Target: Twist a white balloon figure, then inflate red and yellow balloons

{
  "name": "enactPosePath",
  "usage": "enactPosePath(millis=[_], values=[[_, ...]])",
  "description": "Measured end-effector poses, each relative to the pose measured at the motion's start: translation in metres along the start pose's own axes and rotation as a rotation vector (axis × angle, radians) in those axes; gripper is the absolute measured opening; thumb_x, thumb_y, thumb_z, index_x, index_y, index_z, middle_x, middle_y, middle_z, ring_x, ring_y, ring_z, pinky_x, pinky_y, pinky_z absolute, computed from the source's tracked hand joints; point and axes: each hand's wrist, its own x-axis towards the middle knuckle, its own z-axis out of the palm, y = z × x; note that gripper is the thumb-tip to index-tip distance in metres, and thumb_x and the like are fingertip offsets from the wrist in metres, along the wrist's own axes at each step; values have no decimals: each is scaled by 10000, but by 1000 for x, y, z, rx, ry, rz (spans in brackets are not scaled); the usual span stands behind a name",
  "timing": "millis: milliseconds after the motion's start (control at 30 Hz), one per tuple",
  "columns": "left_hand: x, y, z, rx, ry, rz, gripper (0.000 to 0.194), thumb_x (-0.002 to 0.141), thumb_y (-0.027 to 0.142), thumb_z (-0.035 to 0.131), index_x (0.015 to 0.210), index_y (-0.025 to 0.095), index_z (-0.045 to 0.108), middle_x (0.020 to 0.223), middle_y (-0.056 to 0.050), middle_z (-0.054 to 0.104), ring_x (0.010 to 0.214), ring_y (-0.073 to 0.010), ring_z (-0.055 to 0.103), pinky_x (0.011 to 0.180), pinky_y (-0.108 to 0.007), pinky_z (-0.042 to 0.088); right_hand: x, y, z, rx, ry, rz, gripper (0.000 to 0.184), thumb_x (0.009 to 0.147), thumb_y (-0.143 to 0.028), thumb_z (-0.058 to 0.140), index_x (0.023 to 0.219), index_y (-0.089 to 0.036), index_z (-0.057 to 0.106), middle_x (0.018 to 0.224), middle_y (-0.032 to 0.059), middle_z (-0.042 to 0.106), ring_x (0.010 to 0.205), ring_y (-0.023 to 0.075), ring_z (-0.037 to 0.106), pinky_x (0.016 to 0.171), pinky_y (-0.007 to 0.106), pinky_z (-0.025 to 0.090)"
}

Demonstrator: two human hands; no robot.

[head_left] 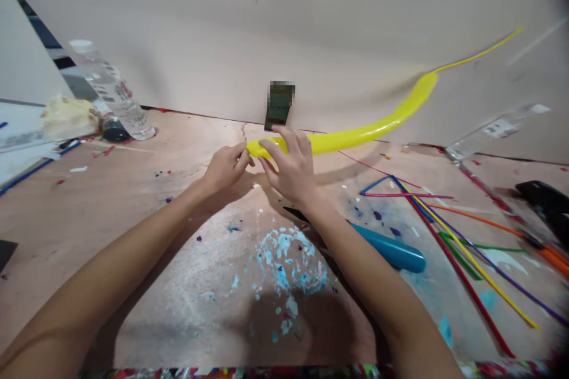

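A long yellow balloon (355, 138), partly inflated, stretches from my hands toward the upper right. Its far end narrows into a thin uninflated tail. My left hand (227, 166) pinches the balloon's near end between thumb and fingers. Close beside it, my right hand (288, 167) curls around the balloon a short way along, its fingers partly spread over the yellow surface. Beneath my right forearm lies a blue cylinder (391, 247), perhaps a balloon pump, with a black tapered end partly hidden by the arm.
Several uninflated balloons (462, 275) lie on the table's right side, near orange-handled scissors (551, 259). A phone (280, 108) leans on the back wall. Water bottles stand left (116, 92) and lean right (493, 130). Crumpled yellowish material (70, 119) sits far left. Paint marks the tabletop (178, 284).
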Motion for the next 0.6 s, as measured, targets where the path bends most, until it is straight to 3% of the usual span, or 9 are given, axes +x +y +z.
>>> enactPosePath(millis=[100, 200, 267, 333, 433, 500, 600], values=[[-3, -1, 2, -220, 45, -142, 331, 943, 308, 352, 826, 156, 622, 735, -29, 645, 651, -139, 561, 591, -243, 402, -19, -10, 11, 187, 57, -47, 166, 909, -263, 535, 958, -211, 685, 1025, 78, 660, 1025, 229, 536, 964, 405, 381], [-10, -2, 5, -300, 49, -275, 307, 924, 288, 363, 785, 156, 603, 700, -33, 616, 606, -132, 542, 538, -235, 397, -35, -19, 22, 390, -77, -43, 180, 897, -273, 529, 828, -208, 683, 788, 40, 670, 820, 190, 576, 852, 359, 443], [-16, 1, 6, -362, 64, -343, 338, 936, 304, 325, 789, 158, 593, 695, -41, 608, 576, -128, 532, 519, -237, 404, -36, -22, 26, 534, -208, 81, 169, 881, -316, 555, 909, -211, 684, 860, 42, 695, 825, 183, 602, 830, 347, 468], [-21, 6, 6, -403, 43, -345, 354, 949, 325, 293, 834, 159, 584, 713, -48, 608, 562, -126, 529, 506, -240, 411, -31, -22, 28, 706, -258, 324, 282, 847, -395, 603, 1054, -210, 651, 1027, 69, 695, 899, 191, 626, 828, 348, 494], [-26, 17, 7, -340, -17, -243, 282, 932, 301, 344, 840, 154, 566, 742, -61, 613, 582, -127, 532, 514, -245, 425, -18, -17, 27, 1063, -88, 651, 418, 791, -460, 650, 1115, -201, 602, 1126, 91, 675, 975, 204, 642, 843, 350, 520], [-29, 24, 10, -323, -50, -199, 259, 925, 280, 358, 790, 158, 541, 716, -59, 604, 586, -127, 535, 516, -247, 435, -12, -14, 25, 1281, -3, 695, 395, 743, -434, 701, 1057, -206, 624, 1104, 68, 691, 995, 206, 648, 883, 345, 513], [-34, 33, 20, -454, -140, -219, 356, 969, 324, 255, 733, 182, 479, 614, -37, 557, 523, -120, 515, 475, -244, 430, -10, -12, 23, 1382, -13, 720, 311, 658, -383, 774, 887, -196, 678, 953, 37, 726, 901, 207, 663, 861, 337, 515]])
